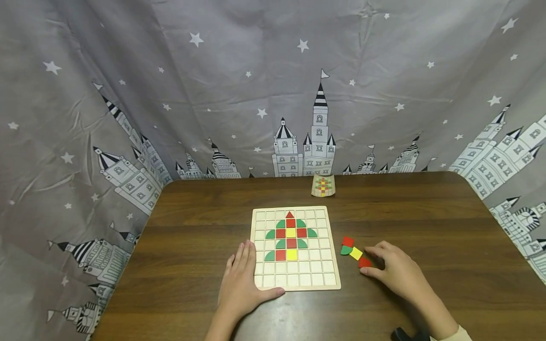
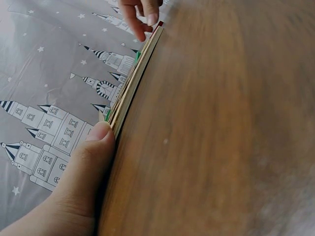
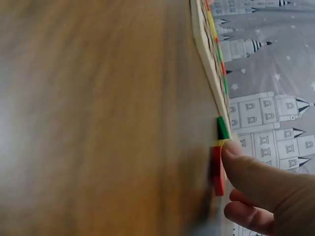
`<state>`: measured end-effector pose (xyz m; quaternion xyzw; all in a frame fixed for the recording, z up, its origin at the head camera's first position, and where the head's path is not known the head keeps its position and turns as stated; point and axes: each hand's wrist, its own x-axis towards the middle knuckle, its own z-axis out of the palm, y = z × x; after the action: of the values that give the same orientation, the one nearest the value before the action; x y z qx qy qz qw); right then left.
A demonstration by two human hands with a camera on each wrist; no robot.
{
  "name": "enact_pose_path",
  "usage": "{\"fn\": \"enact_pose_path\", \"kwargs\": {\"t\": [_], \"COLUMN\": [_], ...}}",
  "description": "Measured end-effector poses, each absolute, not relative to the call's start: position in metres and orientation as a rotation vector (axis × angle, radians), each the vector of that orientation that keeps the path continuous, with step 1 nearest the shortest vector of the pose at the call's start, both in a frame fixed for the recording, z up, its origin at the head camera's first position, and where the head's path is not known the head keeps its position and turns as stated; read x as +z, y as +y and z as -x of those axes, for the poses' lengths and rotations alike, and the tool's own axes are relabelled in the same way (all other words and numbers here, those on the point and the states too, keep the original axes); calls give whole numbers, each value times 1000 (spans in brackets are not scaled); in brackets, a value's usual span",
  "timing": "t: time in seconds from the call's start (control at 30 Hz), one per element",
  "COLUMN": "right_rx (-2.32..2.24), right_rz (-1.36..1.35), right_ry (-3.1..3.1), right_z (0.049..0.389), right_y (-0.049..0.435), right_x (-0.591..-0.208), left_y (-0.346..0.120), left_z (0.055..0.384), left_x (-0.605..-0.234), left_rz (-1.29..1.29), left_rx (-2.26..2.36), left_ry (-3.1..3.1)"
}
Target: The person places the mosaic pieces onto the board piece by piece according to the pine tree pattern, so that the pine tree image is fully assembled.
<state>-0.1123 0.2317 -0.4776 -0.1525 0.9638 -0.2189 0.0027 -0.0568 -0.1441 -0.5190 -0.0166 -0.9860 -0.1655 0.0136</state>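
A square wooden grid board [image 1: 316, 279] lies on the table, with red, yellow and green tiles set in a tree shape. My left hand [image 1: 244, 282] rests against its near left corner, fingers straight along the left side and thumb [image 2: 101, 132] at the front edge. Right of the board lie a red square tile [image 1: 347, 241], a green quarter-round tile [image 1: 346, 250], a yellow square tile [image 1: 356, 254] and another red square tile [image 1: 364, 263]. My right hand [image 1: 394, 270] is at this nearer red tile, thumb [image 3: 232, 150] right at it and forefinger apart from the thumb.
A small pattern card [image 1: 323, 185] with a similar tile tree stands at the back edge of the brown wooden table [image 1: 192, 227]. Behind hangs a grey curtain [image 1: 239, 57] printed with castles and stars. Something black [image 1: 409, 334] shows by the right wrist.
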Motion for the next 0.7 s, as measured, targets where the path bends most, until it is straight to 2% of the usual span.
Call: {"fn": "enact_pose_path", "kwargs": {"t": [0.37,0.7], "right_rx": [-770,-1089], "right_rz": [476,423], "right_ry": [3005,2810], "right_z": [111,120], "right_y": [235,234], "right_x": [-483,-487], "left_y": [-144,-144], "left_z": [57,56], "left_x": [-520,-520], "left_rz": [55,51], "left_rx": [-523,-528], "left_ry": [-3060,-3052]}}
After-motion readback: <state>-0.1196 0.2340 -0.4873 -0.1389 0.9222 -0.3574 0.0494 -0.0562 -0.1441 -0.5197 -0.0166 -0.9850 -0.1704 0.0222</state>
